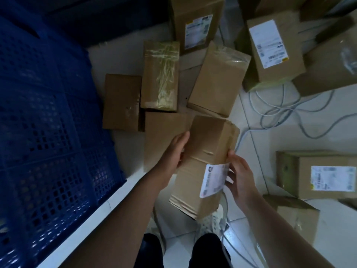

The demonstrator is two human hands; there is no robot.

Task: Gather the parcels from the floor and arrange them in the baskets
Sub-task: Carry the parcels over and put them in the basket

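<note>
Left hand [173, 149] and right hand [240, 177]: grip clamped across the box [206, 144] sides, keeping it level for the basket [48, 113].

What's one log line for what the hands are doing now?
step: gather | parcel: held up, label showing | left hand: grips left side | right hand: grips labelled side | blue basket: at left

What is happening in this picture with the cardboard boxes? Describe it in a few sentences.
A person holds one long cardboard parcel in both hands above the floor, the left hand on its left side and the right hand at its labelled right edge. Several other parcels lie on the tiled floor among grey cables. The blue baskets stand to the left.
</note>
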